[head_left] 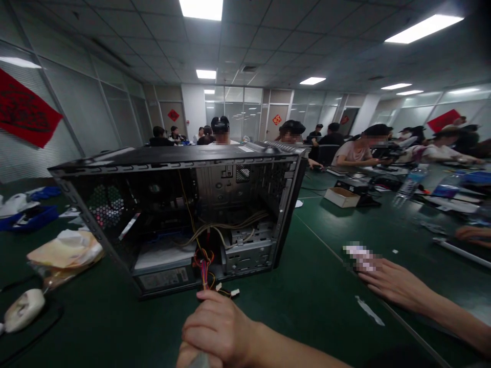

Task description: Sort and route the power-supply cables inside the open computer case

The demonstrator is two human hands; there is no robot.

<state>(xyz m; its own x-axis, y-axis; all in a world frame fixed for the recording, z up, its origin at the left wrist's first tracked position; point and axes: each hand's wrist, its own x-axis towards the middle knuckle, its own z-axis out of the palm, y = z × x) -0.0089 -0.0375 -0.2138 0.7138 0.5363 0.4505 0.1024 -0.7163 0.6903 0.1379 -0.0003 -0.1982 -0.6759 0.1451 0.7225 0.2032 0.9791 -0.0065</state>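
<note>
An open desktop computer case [286, 214] stands upright, its uncovered side towards me. Inside are a power supply [164, 278] at the lower left, a metal drive cage [249, 255] at the lower right and loose cables. Just in front of the case, my right hand [217, 329] is closed beside a bundle of coloured wires [204, 268]. A pale grey object [199, 361] shows at its lower edge, too little to name. White connectors [235, 293] lie just past this hand. My left hand cannot be made out.
At the right, another person's hand [395, 283] rests by a blurred item [360, 255]. A paper scrap [369, 311], an open small box [341, 197] and a bottle [412, 184] lie or stand beyond. On the left are a plastic-wrapped package [65, 253], a white mouse [25, 309] and a blue tray [46, 214].
</note>
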